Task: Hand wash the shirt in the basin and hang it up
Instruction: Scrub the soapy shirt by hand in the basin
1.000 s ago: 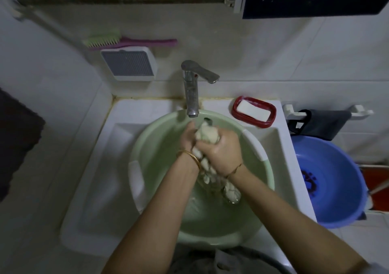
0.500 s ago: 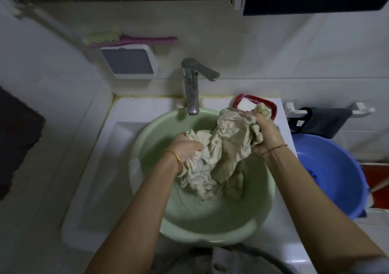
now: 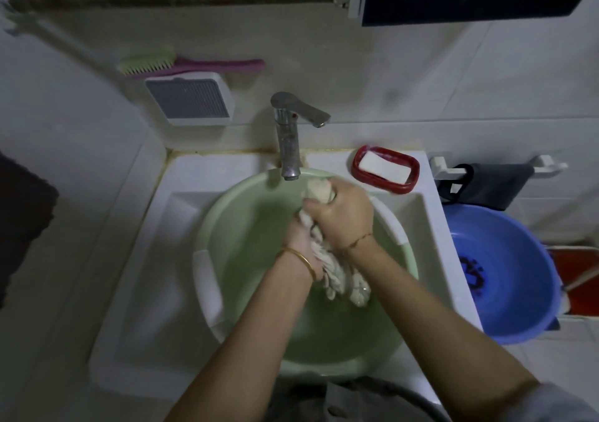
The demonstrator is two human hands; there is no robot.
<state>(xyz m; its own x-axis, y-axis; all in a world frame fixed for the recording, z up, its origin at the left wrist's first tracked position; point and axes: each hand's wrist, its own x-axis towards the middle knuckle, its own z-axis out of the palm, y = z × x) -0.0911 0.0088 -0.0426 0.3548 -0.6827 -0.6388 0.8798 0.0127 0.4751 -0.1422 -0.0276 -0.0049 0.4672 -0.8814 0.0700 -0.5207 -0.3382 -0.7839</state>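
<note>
- The pale green round plastic basin sits in the white ceramic sink. If I wring too hard, I judge that water could splash over the basin's left rim into the sink.
- The basin's near rim seems to reach the sink's front edge. Bearing down while I twist could tip it toward me.
- The chrome single-lever tap stands just behind the basin's far rim. My knuckles are close under its spout and could knock it on an upward jerk.
- The red oval soap dish with its white bar is just right of the basin's far rim, where a swinging elbow or cloth end could sweep it off.
- My left hand is inside the basin, fingers curled tight round the middle of the cream wet twisted cotton shirt. My other hand partly hides it.
- My right hand is above the basin's far right part, a closed fist round the shirt's upper end. A knob of cloth pokes out toward the tap.
- The shirt's loose end hangs below both hands, over the basin's middle. If either grip slackens, I expect the twist would unwind and the shirt would stay sodden.
</note>
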